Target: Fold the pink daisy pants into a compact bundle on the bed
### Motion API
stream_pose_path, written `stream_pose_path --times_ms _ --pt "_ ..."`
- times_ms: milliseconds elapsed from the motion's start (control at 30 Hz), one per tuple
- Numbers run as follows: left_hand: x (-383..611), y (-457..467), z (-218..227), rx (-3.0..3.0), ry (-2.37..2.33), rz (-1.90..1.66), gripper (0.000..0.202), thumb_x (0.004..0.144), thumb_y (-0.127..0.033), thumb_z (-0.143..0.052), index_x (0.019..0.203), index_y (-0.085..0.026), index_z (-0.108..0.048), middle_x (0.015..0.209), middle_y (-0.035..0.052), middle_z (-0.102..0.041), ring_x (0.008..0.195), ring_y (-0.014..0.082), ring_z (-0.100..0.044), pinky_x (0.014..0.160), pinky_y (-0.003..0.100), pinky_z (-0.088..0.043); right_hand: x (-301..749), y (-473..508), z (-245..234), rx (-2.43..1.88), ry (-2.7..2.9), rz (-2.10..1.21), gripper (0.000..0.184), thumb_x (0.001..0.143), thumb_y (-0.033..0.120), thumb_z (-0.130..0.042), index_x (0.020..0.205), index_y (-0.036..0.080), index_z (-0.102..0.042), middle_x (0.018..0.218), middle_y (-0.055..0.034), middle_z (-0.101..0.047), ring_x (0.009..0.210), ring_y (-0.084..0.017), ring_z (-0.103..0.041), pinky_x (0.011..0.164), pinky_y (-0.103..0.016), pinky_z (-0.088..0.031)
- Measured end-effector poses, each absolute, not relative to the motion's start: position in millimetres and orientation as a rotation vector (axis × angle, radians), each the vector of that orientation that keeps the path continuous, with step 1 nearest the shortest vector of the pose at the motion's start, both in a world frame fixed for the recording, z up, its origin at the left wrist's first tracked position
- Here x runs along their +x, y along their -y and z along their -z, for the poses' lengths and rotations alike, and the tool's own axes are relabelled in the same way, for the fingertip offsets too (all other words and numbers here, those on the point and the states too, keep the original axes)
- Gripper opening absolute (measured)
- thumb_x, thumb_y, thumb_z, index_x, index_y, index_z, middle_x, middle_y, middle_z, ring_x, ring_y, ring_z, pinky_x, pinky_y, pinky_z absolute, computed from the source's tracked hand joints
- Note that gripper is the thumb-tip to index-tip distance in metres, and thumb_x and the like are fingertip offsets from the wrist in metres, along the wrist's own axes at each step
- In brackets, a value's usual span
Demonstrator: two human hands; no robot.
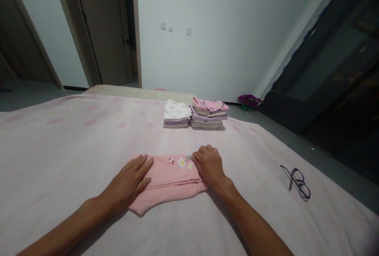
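A pink garment point(170, 179) with small daisy prints lies folded on the pale pink bed sheet point(74, 149) in front of me. My left hand point(130, 181) rests flat on its left end, fingers stretched out. My right hand point(209, 165) sits on the garment's right end with the fingers curled down onto the cloth edge, pinching it. Further back stand two stacks of folded clothes: a white-topped stack point(177, 114) and a pink-topped stack point(209, 112) right beside it.
A pair of dark-framed glasses point(299, 181) lies on the sheet to the right. Beyond the bed are a white wall, a doorway at back left, purple flowers point(249, 100) on the floor and a dark cabinet point(331, 70) at right.
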State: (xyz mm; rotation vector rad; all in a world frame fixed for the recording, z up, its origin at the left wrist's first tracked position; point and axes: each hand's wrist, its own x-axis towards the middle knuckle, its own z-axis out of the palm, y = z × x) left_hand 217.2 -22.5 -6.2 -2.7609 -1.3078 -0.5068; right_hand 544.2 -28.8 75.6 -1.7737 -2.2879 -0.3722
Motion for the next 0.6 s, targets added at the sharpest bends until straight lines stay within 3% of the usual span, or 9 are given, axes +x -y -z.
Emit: stream_pose_path --times_ms 367,600 --pt "219 25 10 -2.655 1.309 0.428 0.061 0.102 -0.05 -0.038 0.156 -0.021 -0.038 0.159 0.0124 -0.042 0.148 0.0258 -0.038 0.122 0.042 -0.027 546 30 -66 -1.595 2.306 0.54 0.014 0.097 0.028 -0.062 0.087 0.023 -0.071 0.088 -0.0051 -0.066 0.089 -0.022 -0.049 0.079 -0.036 -0.029" --pt "221 28 10 -2.628 1.494 0.331 0.062 0.1 -0.055 -0.039 0.156 -0.028 -0.037 0.162 0.0116 -0.036 0.149 0.0314 -0.034 0.119 0.049 -0.028 556 18 -50 -1.764 2.175 0.263 0.015 0.097 0.029 -0.061 0.092 0.023 -0.074 0.091 -0.0046 -0.069 0.092 -0.021 -0.056 0.082 -0.033 -0.034"
